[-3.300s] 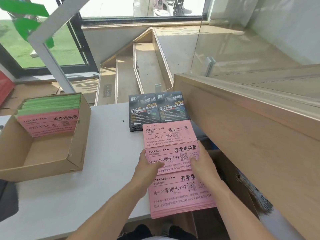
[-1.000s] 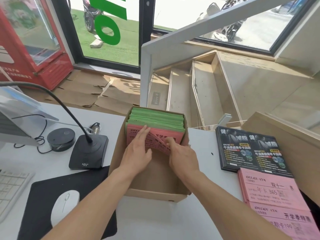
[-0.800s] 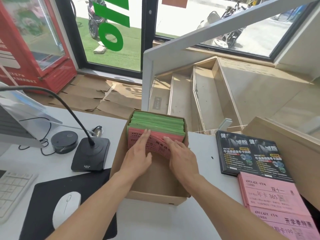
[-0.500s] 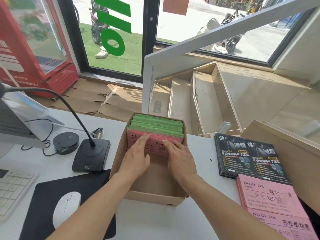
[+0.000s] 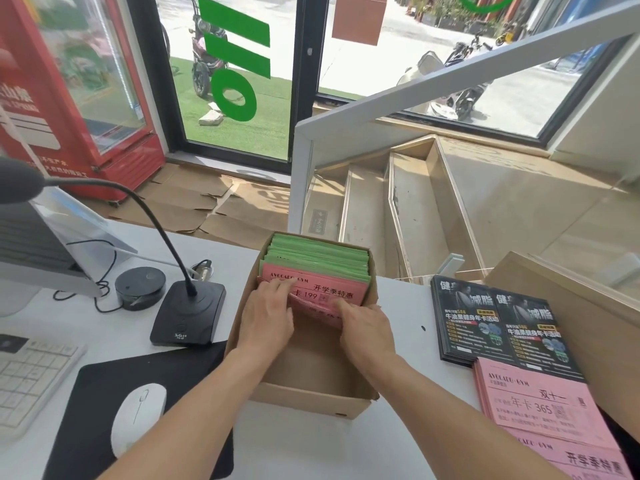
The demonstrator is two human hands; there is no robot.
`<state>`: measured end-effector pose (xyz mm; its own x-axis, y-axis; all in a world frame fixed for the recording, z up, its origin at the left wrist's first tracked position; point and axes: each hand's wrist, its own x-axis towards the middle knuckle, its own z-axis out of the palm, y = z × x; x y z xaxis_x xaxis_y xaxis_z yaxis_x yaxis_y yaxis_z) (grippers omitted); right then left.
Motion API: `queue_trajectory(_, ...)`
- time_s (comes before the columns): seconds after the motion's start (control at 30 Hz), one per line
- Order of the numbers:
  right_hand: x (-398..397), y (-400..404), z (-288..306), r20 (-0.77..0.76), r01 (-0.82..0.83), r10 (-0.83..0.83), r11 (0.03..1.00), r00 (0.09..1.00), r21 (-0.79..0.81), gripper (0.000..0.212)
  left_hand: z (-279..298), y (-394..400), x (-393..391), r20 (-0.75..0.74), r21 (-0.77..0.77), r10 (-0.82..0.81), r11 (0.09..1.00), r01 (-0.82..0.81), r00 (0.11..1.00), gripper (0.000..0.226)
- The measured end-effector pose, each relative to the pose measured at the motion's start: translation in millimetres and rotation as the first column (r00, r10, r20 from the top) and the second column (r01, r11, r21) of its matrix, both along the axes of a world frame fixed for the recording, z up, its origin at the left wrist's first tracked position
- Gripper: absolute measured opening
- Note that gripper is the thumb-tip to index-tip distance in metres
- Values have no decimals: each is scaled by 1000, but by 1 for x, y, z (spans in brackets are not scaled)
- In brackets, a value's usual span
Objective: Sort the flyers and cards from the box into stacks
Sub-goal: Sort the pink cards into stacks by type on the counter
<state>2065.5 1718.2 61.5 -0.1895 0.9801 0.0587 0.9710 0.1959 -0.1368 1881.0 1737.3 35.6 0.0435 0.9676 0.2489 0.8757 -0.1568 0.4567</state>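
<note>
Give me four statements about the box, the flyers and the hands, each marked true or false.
1. Both hands are inside the cardboard box. True.
2. Green flyers stand behind the pink flyers in the box. True.
3. The black flyers lie left of the box. False: they lie to its right, on the desk.
4. The left hand rests on the mouse. False: it touches the pink flyers; the right hand does too.

both forearms reaching forward, left hand [image 5: 266, 317] fingers extended, right hand [image 5: 367, 329] fingers curled downward
</note>
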Motion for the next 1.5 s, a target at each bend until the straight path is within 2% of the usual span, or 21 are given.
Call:
queue_trajectory(0.07, -1, -5, 11, -169, 46, -38, 998, 985, 44, 47, 6, 0, -3, -65, 60, 45, 997, -41, 997, 54)
queue_trajectory(0.1, -2, -10, 16, -324, 95, -69, 993, 943, 64, 49, 11, -2, -5, -87, 102, 70, 993, -61, 994, 55)
queue_trajectory(0.17, 5, -19, 23, -600, 201, -93, 973, 795, 116, 39, 24, -7, -11, -57, 207, 71, 977, -58, 996, 57)
queue_trajectory(0.2, 11, -23, 28, -686, 238, -78, 961, 724, 143, 44, 30, -11, -13, -19, 258, 27, 966, -21, 999, 55)
queue_trajectory(0.27, 33, -31, 39, -760, 270, -39, 946, 649, 182, 52, 44, -24, -13, 84, 328, -134, 939, 100, 987, 40)
queue_trajectory(0.33, 57, -44, 59, -770, 252, 8, 943, 638, 219, 53, 61, -42, -5, 243, 305, -295, 928, 216, 924, 23)
queue_trajectory(0.43, 95, -72, 80, -771, 212, 21, 957, 636, 200, 55, 81, -72, 21, 401, 280, -380, 917, 283, 834, 18)
queue_trajectory(0.53, 126, -101, 78, -803, 189, -49, 979, 595, 80, 60, 84, -100, 50, 523, 207, -372, 928, 309, 767, 21)
queue_trajectory(0.7, 166, -151, 50, -767, 176, -148, 983, 624, -47, 65, 57, -147, 84, 674, -25, -249, 933, 359, 695, 26)
queue_trajectory(0.77, 180, -167, 34, -734, 147, -179, 983, 655, -109, 65, 43, -169, 93, 706, -121, -161, 932, 341, 690, 31)
queue_trajectory(0.87, 192, -186, 15, -696, 104, -198, 979, 690, -174, 64, 22, -199, 102, 716, -290, 11, 914, 284, 698, 25)
queue_trajectory(0.97, 198, -200, -3, -676, 41, -189, 973, 712, -228, 65, 6, -220, 109, 691, -378, 121, 901, 214, 713, 26)
queue_trajectory(1.13, 205, -217, -27, -679, 11, -206, 960, 705, -280, 58, -5, -242, 117, 662, -422, 215, 899, 119, 718, 32)
queue_trajectory(1.27, 205, -220, -33, -633, -12, -266, 917, 727, -399, 58, -8, -250, 122, 621, -407, 246, 912, 39, 745, 43)
queue_trajectory(1.37, 201, -224, -28, -671, -2, -275, 925, 689, -381, 56, -9, -256, 130, 635, -428, 325, 903, -30, 701, 40)
queue_trajectory(1.5, 222, -235, -3, -773, 62, -315, 939, 551, -338, 60, 10, -262, 155, 689, -407, 333, 913, -36, 644, 48)
